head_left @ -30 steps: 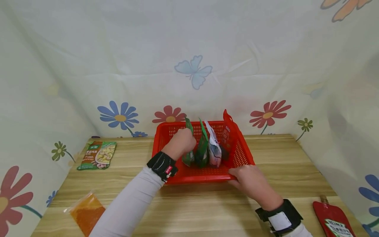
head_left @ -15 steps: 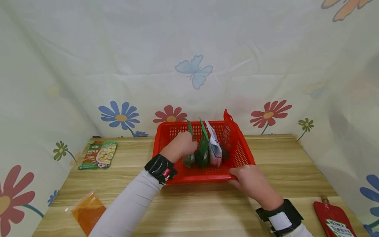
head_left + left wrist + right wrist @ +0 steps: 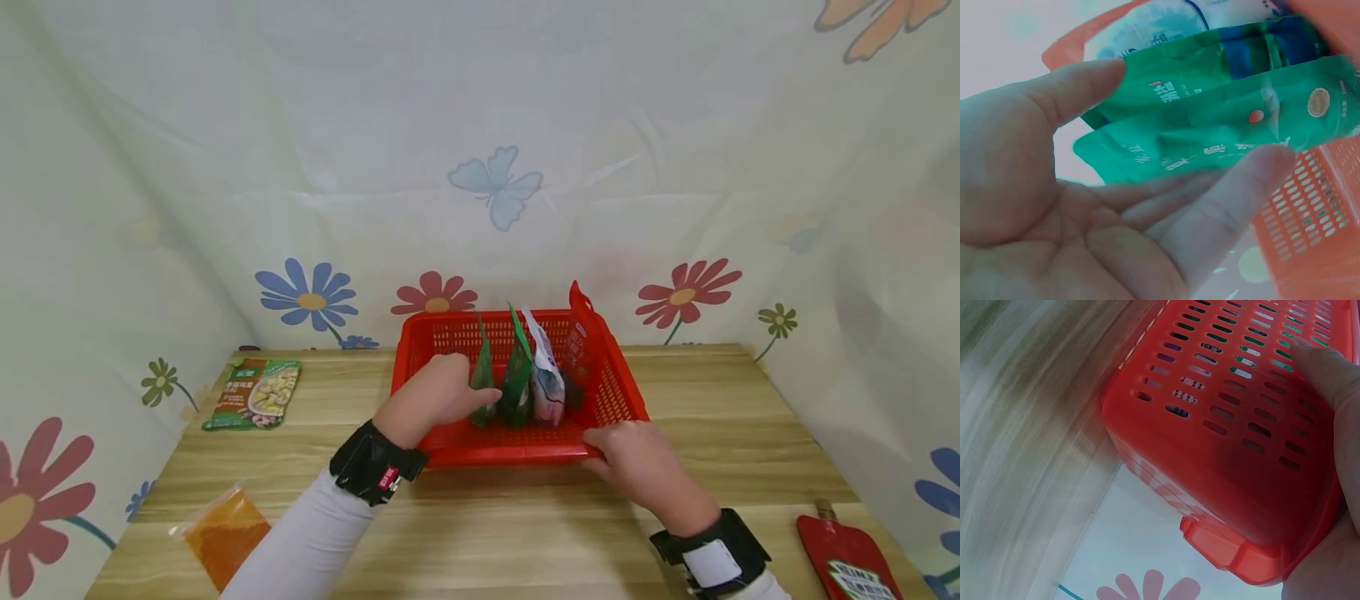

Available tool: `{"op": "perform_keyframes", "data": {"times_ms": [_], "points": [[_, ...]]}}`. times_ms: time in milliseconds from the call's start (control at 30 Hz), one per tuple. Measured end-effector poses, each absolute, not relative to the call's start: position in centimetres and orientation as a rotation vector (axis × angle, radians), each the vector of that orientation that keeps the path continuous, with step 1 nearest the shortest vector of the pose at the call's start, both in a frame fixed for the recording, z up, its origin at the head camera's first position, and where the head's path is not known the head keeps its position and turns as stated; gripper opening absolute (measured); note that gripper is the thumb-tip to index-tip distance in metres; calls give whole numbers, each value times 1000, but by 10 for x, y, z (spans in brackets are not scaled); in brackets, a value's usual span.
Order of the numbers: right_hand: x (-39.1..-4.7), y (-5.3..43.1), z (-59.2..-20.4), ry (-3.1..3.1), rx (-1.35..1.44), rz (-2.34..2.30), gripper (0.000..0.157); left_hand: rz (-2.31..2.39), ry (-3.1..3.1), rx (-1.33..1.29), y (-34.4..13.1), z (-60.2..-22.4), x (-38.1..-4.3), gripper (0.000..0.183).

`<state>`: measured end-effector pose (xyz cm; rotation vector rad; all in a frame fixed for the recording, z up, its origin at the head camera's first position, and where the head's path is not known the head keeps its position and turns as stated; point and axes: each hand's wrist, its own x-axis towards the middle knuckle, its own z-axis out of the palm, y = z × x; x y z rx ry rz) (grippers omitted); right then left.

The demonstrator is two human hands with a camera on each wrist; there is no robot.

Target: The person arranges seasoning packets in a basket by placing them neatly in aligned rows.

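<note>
A red plastic basket (image 3: 517, 455) stands on the table near the back wall. Upright in it, side by side, are a green pouch (image 3: 482, 379) on the left, a second green pouch (image 3: 517, 379), a white pouch (image 3: 546, 375) and a red pouch (image 3: 581, 342). My left hand (image 3: 438, 396) is over the basket's left part, its thumb and fingers spread around the leftmost green pouch without gripping it. In the left wrist view the fingers lie nearly straight along that pouch (image 3: 1210, 134). At the front right corner, my right hand (image 3: 641, 458) grips the basket's rim, thumb against the perforated wall (image 3: 1222, 425).
A green and brown food packet (image 3: 253, 395) lies flat at the table's back left. Nearer the front left is a clear bag of orange contents (image 3: 225, 533), partly behind the left sleeve. A red ketchup pouch (image 3: 847, 554) lies front right. Flowered cloth walls (image 3: 480, 242) enclose the table.
My left hand has let go of the leftmost green pouch's upper part and moved left and down, its thumb now spread. My right hand keeps its hold on the rim.
</note>
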<state>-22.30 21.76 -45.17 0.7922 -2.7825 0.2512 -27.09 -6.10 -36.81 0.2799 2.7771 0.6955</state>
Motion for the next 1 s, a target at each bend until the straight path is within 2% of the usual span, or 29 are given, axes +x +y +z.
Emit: {"op": "perform_keyframes", "data": {"times_ms": [133,300,500,867,1000], "points": [[-223,218,-451,-2776,794,248,21,712,2805,399,-69,-376,-251,37],[-223,217,-452,-2777,811,257,20,665,2828,539,-81,-398,-234,49],[-224,218,-454,-2776,804,259,20,361,2892,726,-92,-423,-225,58],[-223,218,-455,-2792,772,241,20,-131,3191,936,-96,-457,-220,25],[-220,217,-457,-2786,736,250,22,-188,3224,960,-96,-457,-220,22]]}}
